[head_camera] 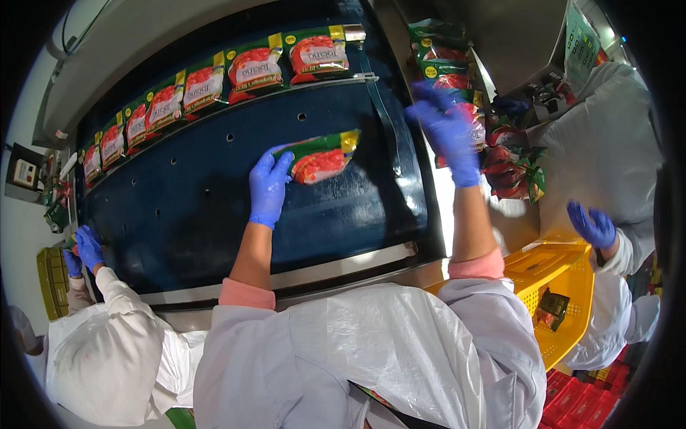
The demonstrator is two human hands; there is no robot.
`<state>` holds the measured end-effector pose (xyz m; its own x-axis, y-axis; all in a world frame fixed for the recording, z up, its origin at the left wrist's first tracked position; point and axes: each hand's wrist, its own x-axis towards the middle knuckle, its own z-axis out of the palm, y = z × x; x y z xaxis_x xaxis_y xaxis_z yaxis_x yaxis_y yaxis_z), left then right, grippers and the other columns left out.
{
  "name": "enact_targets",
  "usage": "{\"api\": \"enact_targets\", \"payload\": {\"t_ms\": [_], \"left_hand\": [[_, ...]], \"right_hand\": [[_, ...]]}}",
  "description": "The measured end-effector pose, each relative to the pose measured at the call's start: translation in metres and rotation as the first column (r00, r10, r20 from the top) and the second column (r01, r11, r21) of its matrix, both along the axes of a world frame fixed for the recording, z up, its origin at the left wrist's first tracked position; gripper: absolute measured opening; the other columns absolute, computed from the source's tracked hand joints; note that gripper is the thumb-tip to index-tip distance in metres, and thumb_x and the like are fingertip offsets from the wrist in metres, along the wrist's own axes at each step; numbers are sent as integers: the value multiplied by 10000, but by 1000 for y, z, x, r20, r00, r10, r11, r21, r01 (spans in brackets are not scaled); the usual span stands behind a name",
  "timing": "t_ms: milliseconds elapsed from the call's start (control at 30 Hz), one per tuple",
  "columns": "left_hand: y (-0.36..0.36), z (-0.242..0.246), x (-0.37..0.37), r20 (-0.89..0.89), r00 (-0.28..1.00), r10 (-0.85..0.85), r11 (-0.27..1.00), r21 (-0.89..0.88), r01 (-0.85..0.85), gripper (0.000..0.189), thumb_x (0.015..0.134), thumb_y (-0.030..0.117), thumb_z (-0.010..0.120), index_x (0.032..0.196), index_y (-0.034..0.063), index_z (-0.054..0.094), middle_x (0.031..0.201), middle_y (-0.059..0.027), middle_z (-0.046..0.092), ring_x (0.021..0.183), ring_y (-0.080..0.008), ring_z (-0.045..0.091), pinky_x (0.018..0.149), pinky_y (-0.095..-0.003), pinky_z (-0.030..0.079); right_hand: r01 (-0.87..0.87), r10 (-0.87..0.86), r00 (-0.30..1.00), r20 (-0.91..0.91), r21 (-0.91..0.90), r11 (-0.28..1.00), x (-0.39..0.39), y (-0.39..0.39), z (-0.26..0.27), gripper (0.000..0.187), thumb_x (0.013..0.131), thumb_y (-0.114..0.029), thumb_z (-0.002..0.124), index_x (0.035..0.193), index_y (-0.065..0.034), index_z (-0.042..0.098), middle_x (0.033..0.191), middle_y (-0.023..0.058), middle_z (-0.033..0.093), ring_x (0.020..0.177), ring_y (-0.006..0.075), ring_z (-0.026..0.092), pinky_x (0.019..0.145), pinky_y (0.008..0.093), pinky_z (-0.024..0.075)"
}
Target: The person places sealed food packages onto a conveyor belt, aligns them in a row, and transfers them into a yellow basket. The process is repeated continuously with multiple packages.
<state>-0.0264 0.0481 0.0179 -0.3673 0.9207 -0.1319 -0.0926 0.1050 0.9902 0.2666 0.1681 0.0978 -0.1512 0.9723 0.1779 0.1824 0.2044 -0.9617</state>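
Note:
My left hand (pixel 270 187), in a blue glove, grips the left end of a green and red food pouch (pixel 321 158) above a dark blue conveyor belt (pixel 225 204). My right hand (pixel 445 134), gloved too and blurred, is over a row of similar pouches (pixel 447 67) at the belt's right side. Whether its fingers hold a pouch cannot be told. Several tocino pouches (pixel 254 69) stand in a line along the belt's far side, behind a metal guide rail (pixel 332 80).
Co-workers stand at the left (pixel 107 359) and right (pixel 600 128), with blue-gloved hands. A yellow perforated crate (pixel 579 300) holding a dark packet is at my right. More pouches (pixel 509 171) lie piled beside the belt. A green crate (pixel 51 279) is at far left; red crates (pixel 579 402) are at lower right.

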Motion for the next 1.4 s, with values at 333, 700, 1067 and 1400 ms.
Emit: {"api": "enact_targets", "payload": {"t_ms": [333,700,1067,1400], "left_hand": [[17,4,-12,-427,880,207,893,450,8,160,913,81,576,1008,-26,648,841,-39,635,729,-97,588,632,-246,490],[-3,-18,47,-845,526,101,970,201,137,103,851,156,596,842,64,640,828,-128,606,791,-313,601,670,-436,479],[99,18,45,-999,43,10,993,15,114,443,827,188,653,1246,137,520,1296,-113,464,1211,-357,423,981,-472,379],[159,24,34,-969,135,-204,958,-170,230,596,932,468,481,1428,160,359,1463,-138,356,1347,-374,328,1069,-626,210]], "right_hand": [[-152,156,959,-237,33,988,-97,-20,-39,121,839,-34,630,937,12,686,879,50,673,825,113,606,786,243,471],[-116,-13,840,543,202,973,-29,-37,-90,108,816,-67,586,898,-51,654,826,166,650,753,328,636,654,396,499],[-79,-54,608,792,128,989,-78,77,-61,186,775,-217,640,851,-55,691,838,194,654,817,376,628,733,450,504],[172,-416,832,368,541,823,-53,35,-39,281,776,-55,579,1051,-94,620,955,163,639,894,349,616,771,441,491]]}}
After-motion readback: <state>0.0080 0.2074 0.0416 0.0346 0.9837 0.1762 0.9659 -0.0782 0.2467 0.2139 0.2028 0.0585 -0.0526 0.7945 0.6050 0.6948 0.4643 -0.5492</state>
